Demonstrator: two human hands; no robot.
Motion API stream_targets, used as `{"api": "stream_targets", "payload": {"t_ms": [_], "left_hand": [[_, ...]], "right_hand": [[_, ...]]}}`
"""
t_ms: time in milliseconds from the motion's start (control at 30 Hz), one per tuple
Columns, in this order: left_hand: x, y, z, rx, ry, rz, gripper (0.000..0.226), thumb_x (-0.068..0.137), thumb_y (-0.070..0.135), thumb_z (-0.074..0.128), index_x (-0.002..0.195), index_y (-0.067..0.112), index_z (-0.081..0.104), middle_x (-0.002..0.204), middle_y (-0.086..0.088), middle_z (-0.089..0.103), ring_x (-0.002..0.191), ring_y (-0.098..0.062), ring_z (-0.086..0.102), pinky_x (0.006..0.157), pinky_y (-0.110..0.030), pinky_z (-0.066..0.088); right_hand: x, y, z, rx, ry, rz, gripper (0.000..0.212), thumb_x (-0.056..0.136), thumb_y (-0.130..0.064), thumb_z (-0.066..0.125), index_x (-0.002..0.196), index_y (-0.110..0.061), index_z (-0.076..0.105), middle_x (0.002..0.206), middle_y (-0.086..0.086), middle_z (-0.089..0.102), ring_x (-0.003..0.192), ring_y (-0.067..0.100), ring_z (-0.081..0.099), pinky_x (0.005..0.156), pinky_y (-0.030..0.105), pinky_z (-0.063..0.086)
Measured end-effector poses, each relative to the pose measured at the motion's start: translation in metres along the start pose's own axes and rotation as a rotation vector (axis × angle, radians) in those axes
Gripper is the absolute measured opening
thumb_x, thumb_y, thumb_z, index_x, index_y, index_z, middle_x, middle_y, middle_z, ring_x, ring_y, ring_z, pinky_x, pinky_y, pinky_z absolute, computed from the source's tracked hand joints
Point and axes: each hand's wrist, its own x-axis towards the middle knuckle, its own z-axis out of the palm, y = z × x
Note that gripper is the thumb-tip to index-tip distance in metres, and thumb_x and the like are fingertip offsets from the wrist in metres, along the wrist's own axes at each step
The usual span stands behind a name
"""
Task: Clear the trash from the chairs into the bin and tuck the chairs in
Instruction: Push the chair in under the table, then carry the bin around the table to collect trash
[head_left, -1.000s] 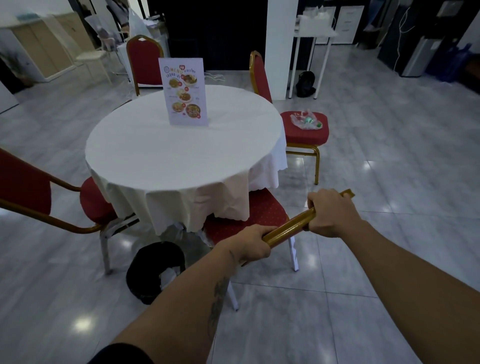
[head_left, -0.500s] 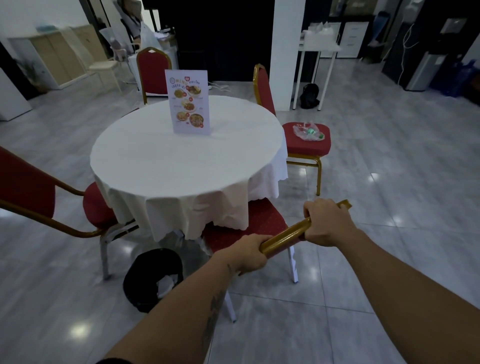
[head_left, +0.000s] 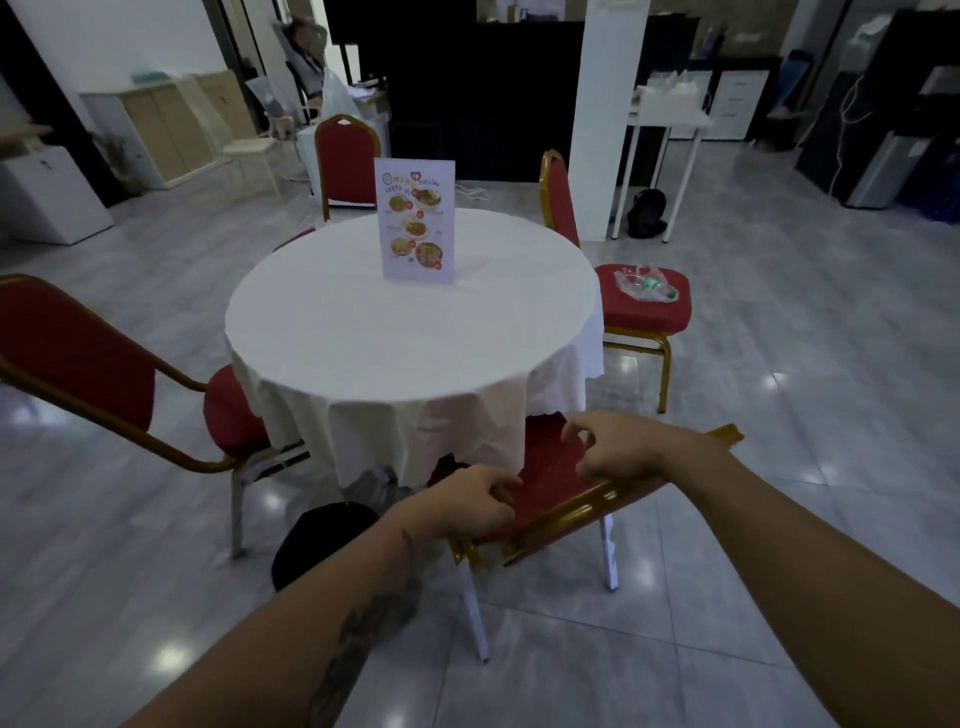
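Note:
The near red chair (head_left: 550, 467) stands with its seat under the round white table (head_left: 363, 343). Its gold top rail (head_left: 597, 501) runs across below my hands. My left hand (head_left: 470, 501) hovers at the rail's left end, fingers loosely curled against the red pad and holding nothing. My right hand (head_left: 615, 449) is over the rail's right half with its fingers spread and lifted. A clear plastic bag with a green-capped bottle (head_left: 647, 283) lies on the seat of the right chair (head_left: 649, 317), which stands out from the table. The black bin (head_left: 317, 545) sits on the floor at the table's near left.
A left chair (head_left: 78, 353) is angled out from the table, and a far chair (head_left: 345, 161) stands behind it. A menu stand (head_left: 415, 221) is on the tablecloth. A white pillar (head_left: 608, 114) and a side table (head_left: 670, 122) stand behind the right chair. Open tiled floor lies to the right.
Both hands have let go of the gold rail, which they gripped in the earlier frames. The near chair sits further under the table, and the view has moved closer.

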Motion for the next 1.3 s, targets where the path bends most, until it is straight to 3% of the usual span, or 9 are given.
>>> {"api": "stream_targets", "payload": {"t_ms": [333, 467, 533, 700, 867, 967, 1033, 1233, 1300], "left_hand": [[-0.025, -0.144, -0.1, -0.114, 0.128, -0.084, 0.049, 0.091, 0.013, 0.054, 0.14, 0.016, 0.054, 0.118, 0.003, 0.065, 0.109, -0.014, 0.061, 0.095, -0.029, 0.05], [-0.02, -0.234, -0.147, -0.236, 0.156, -0.132, 0.044, 0.089, 0.009, 0.052, 0.132, 0.014, 0.061, 0.117, -0.006, 0.069, 0.106, -0.024, 0.065, 0.096, -0.039, 0.054], [-0.016, -0.274, -0.167, -0.342, 0.19, -0.186, 0.034, 0.091, 0.005, 0.053, 0.121, 0.015, 0.064, 0.116, -0.011, 0.069, 0.099, -0.025, 0.065, 0.085, -0.033, 0.054], [-0.004, -0.381, -0.199, -0.415, 0.171, -0.376, 0.036, 0.091, 0.008, 0.055, 0.125, 0.018, 0.062, 0.115, -0.01, 0.066, 0.095, -0.024, 0.066, 0.071, -0.027, 0.052], [0.021, -0.45, -0.199, -0.463, 0.152, -0.471, 0.037, 0.09, 0.005, 0.055, 0.126, 0.013, 0.061, 0.102, -0.008, 0.067, 0.088, -0.025, 0.068, 0.07, -0.032, 0.054], [0.043, -0.491, -0.183, -0.465, 0.099, -0.521, 0.041, 0.09, 0.006, 0.053, 0.13, 0.011, 0.059, 0.115, -0.012, 0.066, 0.095, -0.025, 0.066, 0.076, -0.033, 0.055], [0.064, -0.525, -0.167, -0.471, 0.075, -0.567, 0.043, 0.091, 0.007, 0.051, 0.134, 0.012, 0.057, 0.121, -0.014, 0.063, 0.089, -0.022, 0.062, 0.066, -0.024, 0.047], [0.137, -0.63, -0.115, -0.475, 0.131, -0.649, 0.046, 0.092, 0.012, 0.053, 0.138, 0.01, 0.053, 0.111, -0.007, 0.064, 0.08, -0.012, 0.06, 0.062, -0.017, 0.044], [0.159, -0.663, -0.094, -0.515, 0.17, -0.734, 0.051, 0.091, 0.012, 0.057, 0.141, 0.007, 0.048, 0.118, -0.012, 0.06, 0.095, -0.023, 0.062, 0.076, -0.024, 0.048]], "right_hand": [[0.104, -0.126, 0.067, 0.009, -0.084, -0.1, 0.044, 0.086, -0.027, 0.068, 0.128, -0.025, 0.055, 0.116, -0.001, 0.058, 0.103, 0.024, 0.063, 0.093, 0.045, 0.056], [0.168, -0.176, 0.109, 0.074, -0.132, -0.051, 0.03, 0.085, -0.023, 0.067, 0.115, -0.025, 0.061, 0.107, -0.004, 0.06, 0.096, 0.015, 0.06, 0.076, 0.029, 0.053], [0.196, -0.196, 0.13, 0.119, -0.157, -0.006, 0.022, 0.084, -0.022, 0.066, 0.105, -0.027, 0.061, 0.108, 0.0, 0.061, 0.094, 0.016, 0.061, 0.074, 0.03, 0.052], [0.256, -0.236, 0.185, 0.211, -0.202, 0.17, 0.028, 0.087, -0.012, 0.061, 0.115, -0.01, 0.063, 0.103, 0.013, 0.061, 0.081, 0.022, 0.059, 0.066, 0.031, 0.048], [0.305, -0.245, 0.233, 0.247, -0.187, 0.259, 0.017, 0.091, -0.013, 0.059, 0.107, -0.012, 0.063, 0.099, 0.014, 0.061, 0.087, 0.028, 0.063, 0.064, 0.029, 0.046], [0.34, -0.236, 0.276, 0.297, -0.214, 0.314, 0.015, 0.095, -0.011, 0.058, 0.109, -0.006, 0.06, 0.086, 0.005, 0.054, 0.072, 0.013, 0.051, 0.059, 0.02, 0.043], [0.371, -0.224, 0.313, 0.328, -0.229, 0.337, 0.005, 0.095, -0.012, 0.056, 0.101, -0.011, 0.056, 0.085, 0.0, 0.05, 0.071, 0.008, 0.046, 0.057, 0.019, 0.039], [0.459, -0.182, 0.425, 0.49, -0.223, 0.509, 0.014, 0.098, -0.017, 0.054, 0.1, -0.026, 0.044, 0.092, -0.007, 0.05, 0.082, 0.012, 0.051, 0.072, 0.028, 0.04], [0.486, -0.168, 0.464, 0.482, -0.22, 0.561, 0.025, 0.098, -0.015, 0.054, 0.12, -0.021, 0.043, 0.106, -0.004, 0.053, 0.093, 0.016, 0.055, 0.081, 0.029, 0.042]]}}
